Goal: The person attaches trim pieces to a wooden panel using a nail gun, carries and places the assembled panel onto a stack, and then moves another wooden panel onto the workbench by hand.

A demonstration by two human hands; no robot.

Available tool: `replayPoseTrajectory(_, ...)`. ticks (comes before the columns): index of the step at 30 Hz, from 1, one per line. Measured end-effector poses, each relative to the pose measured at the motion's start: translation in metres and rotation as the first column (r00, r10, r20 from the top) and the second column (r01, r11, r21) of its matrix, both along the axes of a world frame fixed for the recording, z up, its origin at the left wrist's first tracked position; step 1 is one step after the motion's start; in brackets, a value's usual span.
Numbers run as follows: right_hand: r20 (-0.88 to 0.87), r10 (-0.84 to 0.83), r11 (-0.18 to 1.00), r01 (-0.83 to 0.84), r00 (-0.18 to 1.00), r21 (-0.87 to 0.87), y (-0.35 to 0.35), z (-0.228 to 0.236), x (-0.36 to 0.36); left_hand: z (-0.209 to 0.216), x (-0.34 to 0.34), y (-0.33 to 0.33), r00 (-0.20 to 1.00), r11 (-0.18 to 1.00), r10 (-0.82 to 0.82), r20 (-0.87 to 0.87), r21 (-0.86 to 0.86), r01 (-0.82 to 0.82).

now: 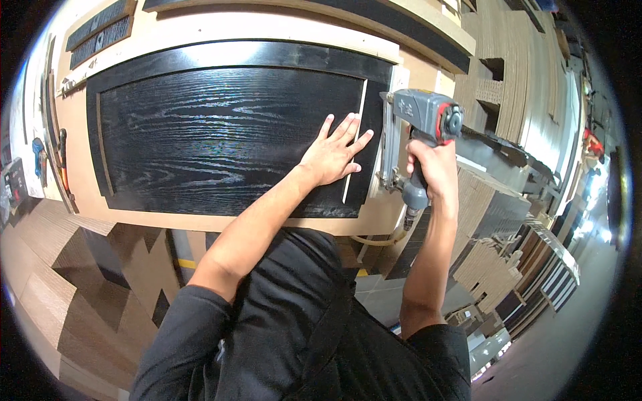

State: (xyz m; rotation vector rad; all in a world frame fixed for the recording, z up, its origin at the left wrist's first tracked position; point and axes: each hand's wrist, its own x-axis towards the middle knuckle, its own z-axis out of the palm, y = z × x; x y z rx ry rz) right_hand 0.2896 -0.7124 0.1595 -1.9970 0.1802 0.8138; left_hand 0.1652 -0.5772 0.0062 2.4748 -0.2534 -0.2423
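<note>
A black wood-grained cabinet door (200, 127) with a raised frame lies flat in front of me. My left hand (332, 155) rests on its right part, palm down with the fingers spread. The fingertips reach over a thin pale strip (362, 103) that runs along the inner edge of the frame's right side. My right hand (440, 170) is wrapped round the handle of a grey air nail gun (420, 110). Its long silver magazine (389, 144) stands beside the door's right edge. Whether the nose touches the door I cannot tell.
A tan work board (150, 219) lies under the door, with a pale wood rail (267, 32) along its far side. Dark boards (100, 40) lie at the far left, near orange-and-black hand tools (64, 157). A yellowish hose (378, 240) hangs below the gun. Cardboard stacks (511, 60) stand on the right.
</note>
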Motion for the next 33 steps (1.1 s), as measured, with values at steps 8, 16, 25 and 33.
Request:
replayPoseTrajectory(8, -0.048, 0.075, 0.993, -0.079, 0.996, -0.093, 0.017, -0.014, 0.01, 0.003, 0.0, 0.002, 1.0, 0.998, 0.023, 0.0, -0.052, -0.023)
replayPoseTrajectory(16, -0.034, 0.077, 0.991, -0.08, 0.996, -0.11, 0.022, -0.016, 0.012, 0.004, 0.001, 0.001, 0.999, 0.995, 0.039, -0.01, -0.09, -0.039)
replayPoseTrajectory(25, -0.043, 0.058, 0.992, -0.062, 0.997, -0.107, 0.024, -0.013, 0.011, 0.004, 0.002, 0.002, 0.999, 0.995, 0.032, -0.032, -0.091, -0.035)
replayPoseTrajectory(33, -0.028, 0.074, 0.991, -0.076, 0.997, -0.106, 0.021, -0.016, 0.012, 0.005, 0.002, 0.002, 0.998, 0.994, 0.03, -0.054, -0.099, -0.036)
